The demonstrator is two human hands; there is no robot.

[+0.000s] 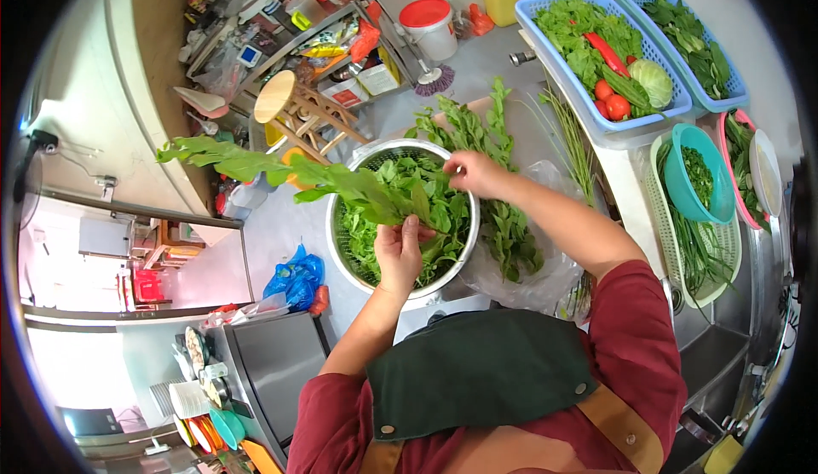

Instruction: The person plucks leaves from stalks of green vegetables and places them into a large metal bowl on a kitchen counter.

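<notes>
My left hand (pixel 401 250) grips the lower end of a long leafy green stem (pixel 307 177) between thumb and fingers, and the stem reaches up and to the left. Below it stands a round metal colander (pixel 473 231) that holds many loose green leaves (pixel 415 174). Over the colander's right rim is my right hand (pixel 470 172), its fingers curled; whether something small is between them cannot be made out. More leafy stems (pixel 505 231) lie to the right of the colander, partly on a clear plastic bag (pixel 543 263).
Blue baskets (pixel 524 11) of vegetables stand at the upper right, with a teal bowl (pixel 677 174) of chopped greens nearer. A wooden stool (pixel 275 97) and a red-lidded bucket (pixel 431 33) are beyond the colander. A blue plastic bag (pixel 297 279) lies at left.
</notes>
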